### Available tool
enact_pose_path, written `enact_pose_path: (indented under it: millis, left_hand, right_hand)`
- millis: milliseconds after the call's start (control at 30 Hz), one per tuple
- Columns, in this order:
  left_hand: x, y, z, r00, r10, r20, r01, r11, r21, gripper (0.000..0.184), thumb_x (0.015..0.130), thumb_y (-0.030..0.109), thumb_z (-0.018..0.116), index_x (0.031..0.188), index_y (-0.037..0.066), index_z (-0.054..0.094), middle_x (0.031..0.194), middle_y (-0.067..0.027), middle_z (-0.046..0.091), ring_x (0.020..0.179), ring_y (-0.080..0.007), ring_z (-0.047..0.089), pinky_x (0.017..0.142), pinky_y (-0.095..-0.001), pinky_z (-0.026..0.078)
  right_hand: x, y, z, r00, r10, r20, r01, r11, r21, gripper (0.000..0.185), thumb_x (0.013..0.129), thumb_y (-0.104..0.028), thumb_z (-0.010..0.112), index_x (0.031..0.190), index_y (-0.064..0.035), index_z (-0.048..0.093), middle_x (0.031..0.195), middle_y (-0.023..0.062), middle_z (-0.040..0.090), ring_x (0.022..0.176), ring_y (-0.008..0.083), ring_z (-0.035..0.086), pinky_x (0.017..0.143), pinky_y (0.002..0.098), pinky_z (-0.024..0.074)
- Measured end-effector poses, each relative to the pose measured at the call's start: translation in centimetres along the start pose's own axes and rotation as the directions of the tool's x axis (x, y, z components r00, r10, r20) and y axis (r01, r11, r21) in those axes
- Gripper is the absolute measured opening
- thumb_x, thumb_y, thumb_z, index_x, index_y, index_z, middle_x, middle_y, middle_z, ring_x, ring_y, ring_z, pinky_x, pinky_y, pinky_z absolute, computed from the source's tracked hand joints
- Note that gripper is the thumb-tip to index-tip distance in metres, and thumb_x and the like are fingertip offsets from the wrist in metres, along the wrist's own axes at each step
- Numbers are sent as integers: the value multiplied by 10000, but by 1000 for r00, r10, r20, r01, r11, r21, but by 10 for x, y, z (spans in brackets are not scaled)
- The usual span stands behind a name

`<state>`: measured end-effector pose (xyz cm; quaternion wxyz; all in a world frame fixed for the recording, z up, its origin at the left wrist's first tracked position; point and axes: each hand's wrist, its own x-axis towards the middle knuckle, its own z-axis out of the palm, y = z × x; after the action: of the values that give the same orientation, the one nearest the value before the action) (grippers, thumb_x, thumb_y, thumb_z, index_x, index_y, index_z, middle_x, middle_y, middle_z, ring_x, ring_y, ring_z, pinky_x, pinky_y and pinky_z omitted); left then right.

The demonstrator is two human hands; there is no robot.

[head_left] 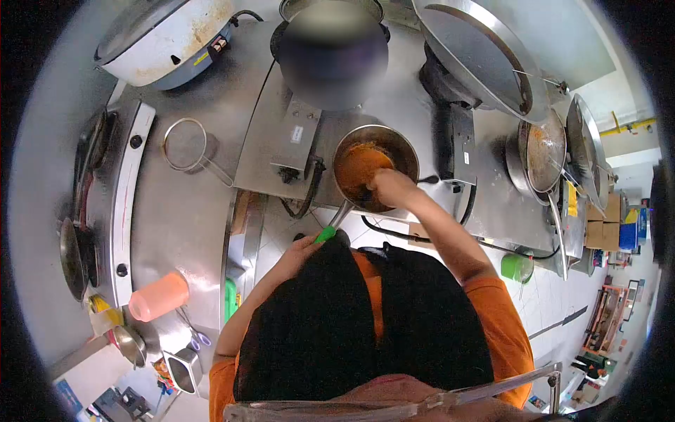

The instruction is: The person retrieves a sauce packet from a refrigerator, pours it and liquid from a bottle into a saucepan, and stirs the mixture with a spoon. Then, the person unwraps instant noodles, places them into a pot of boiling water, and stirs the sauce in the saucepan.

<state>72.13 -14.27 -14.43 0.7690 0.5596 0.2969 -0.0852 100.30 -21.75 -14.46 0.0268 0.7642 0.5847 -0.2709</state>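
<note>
A deep steel saucepan with orange-brown sauce in it is in front of me, close to the counter's front edge. My left hand is wrapped round its green-gripped handle. Over the pan's near right side, my right hand reaches down with its fingers closed. What those fingers hold is hidden by the hand. A dark rounded tip shows just right of the pan rim; whether it belongs to a utensil in my hand I cannot tell.
Beyond the saucepan a large dark pot sits on a burner. A wide wok stands at back right, with more pans beside it. On the left counter lie a strainer, a pink container and scissors.
</note>
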Motion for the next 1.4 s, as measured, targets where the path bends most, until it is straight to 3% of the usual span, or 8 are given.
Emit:
enact_pose_path:
  millis: [100,233,633,700,1000,1200,1300,1400]
  left_hand:
    - [-5,10,0,994,113,9,-113,986,125,407,876,218,430,1230,20,397,1056,-48,512,957,-119,441,856,-220,315]
    - [-3,8,-2,994,86,61,-90,994,65,410,870,218,444,1225,18,402,1054,-47,510,958,-115,440,859,-219,312]
    - [1,-2,1,975,216,48,-221,951,216,406,865,224,439,1212,14,418,1009,-18,514,910,-100,443,827,-208,326]
    - [-4,10,6,999,-24,33,25,1000,-16,408,861,225,445,1211,15,421,984,-16,519,894,-98,446,812,-208,333]
    - [1,-6,8,998,-13,-61,3,986,-168,408,849,212,480,1207,21,428,922,14,523,822,-76,451,763,-193,346]
    - [-6,12,10,995,98,-1,-98,993,68,392,853,201,479,1198,19,436,920,16,522,822,-74,454,761,-188,346]
    - [-9,16,15,999,-37,7,38,982,-187,407,851,203,481,1207,12,426,940,3,523,841,-78,451,783,-196,344]
    - [-3,6,9,999,46,-1,-46,998,-50,402,850,200,481,1197,3,432,943,-10,524,858,-82,448,792,-207,343]
  right_hand:
    - [0,12,-7,980,-194,42,199,969,-147,263,730,-42,496,950,-104,625,959,118,558,942,284,528,787,352,435]
    - [20,23,15,881,-383,-278,331,918,-217,265,748,-41,469,958,-103,618,890,106,552,896,277,541,774,369,440]
    - [49,10,17,857,374,-354,-316,925,212,171,716,-47,459,751,14,614,777,233,588,741,340,597,686,412,485]
    - [47,2,28,897,251,-364,-225,968,114,160,705,-43,473,772,12,608,784,228,589,756,339,597,686,411,486]
    - [-1,23,-4,962,-270,-45,266,960,-83,296,630,-13,494,882,-79,635,890,151,570,847,297,556,757,358,451]
    - [17,22,19,948,-273,-161,231,943,-240,311,651,-3,486,899,-109,641,910,107,559,885,274,554,765,362,451]
    - [35,24,21,980,-150,-128,116,964,-240,272,652,-25,498,867,-102,645,912,118,558,857,290,563,757,378,456]
    - [48,23,24,921,-133,-366,100,989,-107,183,750,-81,442,794,3,599,856,197,578,797,312,586,680,403,478]
